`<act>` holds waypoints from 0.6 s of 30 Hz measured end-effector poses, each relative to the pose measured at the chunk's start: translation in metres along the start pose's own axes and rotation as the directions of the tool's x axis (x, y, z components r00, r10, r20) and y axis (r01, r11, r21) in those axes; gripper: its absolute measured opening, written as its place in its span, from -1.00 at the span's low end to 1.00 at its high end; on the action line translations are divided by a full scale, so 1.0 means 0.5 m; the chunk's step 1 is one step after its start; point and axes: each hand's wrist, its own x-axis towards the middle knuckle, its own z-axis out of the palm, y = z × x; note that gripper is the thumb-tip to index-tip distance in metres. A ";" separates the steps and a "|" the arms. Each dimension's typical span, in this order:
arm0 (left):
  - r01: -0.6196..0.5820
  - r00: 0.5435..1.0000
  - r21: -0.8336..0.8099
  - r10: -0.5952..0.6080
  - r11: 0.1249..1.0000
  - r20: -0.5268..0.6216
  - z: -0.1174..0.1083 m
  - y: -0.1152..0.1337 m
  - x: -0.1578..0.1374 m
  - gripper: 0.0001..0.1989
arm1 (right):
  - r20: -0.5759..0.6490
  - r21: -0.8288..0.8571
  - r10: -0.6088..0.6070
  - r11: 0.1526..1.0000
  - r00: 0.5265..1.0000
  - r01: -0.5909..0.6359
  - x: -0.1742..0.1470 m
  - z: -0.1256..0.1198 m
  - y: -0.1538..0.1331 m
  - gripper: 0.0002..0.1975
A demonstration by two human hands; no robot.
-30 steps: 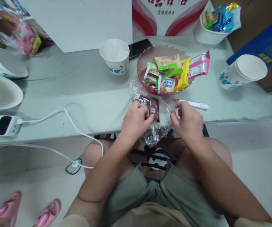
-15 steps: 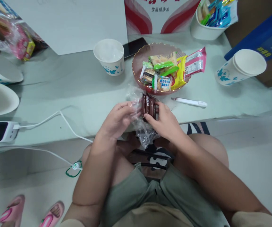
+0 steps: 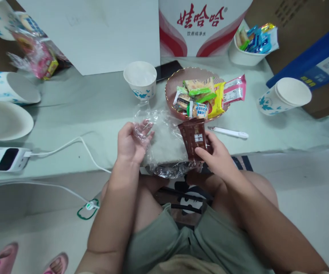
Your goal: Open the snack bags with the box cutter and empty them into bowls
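My right hand point(image 3: 217, 154) grips several dark brown snack packets point(image 3: 196, 140), fanned out with the thumb across their front. On the other side, my left hand point(image 3: 134, 142) has its fingers curled in a crinkled clear plastic bag point(image 3: 164, 140). The bag stretches from those fingers over the table edge towards the brown packets. Just behind the packets stands a pink gold-rimmed bowl point(image 3: 171, 85) of wrapped biscuits point(image 3: 200, 110). A white-handled knife point(image 3: 230, 132) lies right of my right hand.
A paper cup point(image 3: 141, 85) stands left of the bowl, beside a dark flat device point(image 3: 168, 69). Stacked cups point(image 3: 281, 97) and a snack tub point(image 3: 246, 57) are on the right. A white cable point(image 3: 81, 142) runs from a power bank point(image 3: 7, 160) over the table edge.
The brown packets have come out of the clear bag into my right hand. My left hand has drawn left with the bag, which now spreads between both hands.
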 end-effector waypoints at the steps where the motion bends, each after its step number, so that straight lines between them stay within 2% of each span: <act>1: -0.014 1.000 -0.003 0.014 1.000 -0.005 -0.001 0.000 0.001 -0.81 | -0.037 -0.010 -0.041 0.999 0.998 0.041 -0.006 -0.009 -0.004 -0.50; 3: -0.020 1.000 0.006 0.020 1.000 0.011 -0.001 -0.001 0.000 -0.80 | -0.113 -0.024 -0.105 0.994 0.988 0.103 -0.012 -0.028 -0.017 -0.51; 6: 0.010 0.999 0.037 -0.012 0.999 0.039 -0.001 -0.005 -0.005 -0.82 | -0.210 -0.012 -0.129 0.991 0.969 0.130 0.012 -0.051 -0.046 -0.50; 9: 0.018 0.998 0.084 -0.024 0.996 0.065 0.000 -0.006 -0.008 -0.84 | -0.243 -0.019 -0.110 0.994 0.964 0.108 0.090 -0.061 -0.087 -0.52; 12: -0.004 0.996 0.111 -0.005 0.994 0.085 -0.001 -0.003 -0.007 -0.82 | -0.226 -0.057 -0.111 0.993 0.968 0.101 0.188 -0.062 -0.142 -0.63; 14: -0.003 0.997 0.102 -0.005 0.995 0.079 -0.003 0.000 -0.006 -0.81 | -0.180 -0.155 -0.082 0.987 0.980 0.054 0.232 -0.060 -0.183 -0.74; 16: 0.000 0.997 0.088 -0.006 0.996 0.071 -0.004 0.003 -0.006 -0.81 | -0.150 -0.336 -0.071 0.942 0.986 0.017 0.245 -0.057 -0.216 -0.68; 18: -0.003 0.997 0.084 -0.003 0.996 0.080 -0.005 0.007 -0.006 -0.82 | -0.154 -0.512 -0.112 0.859 0.982 0.018 0.236 -0.055 -0.231 -0.63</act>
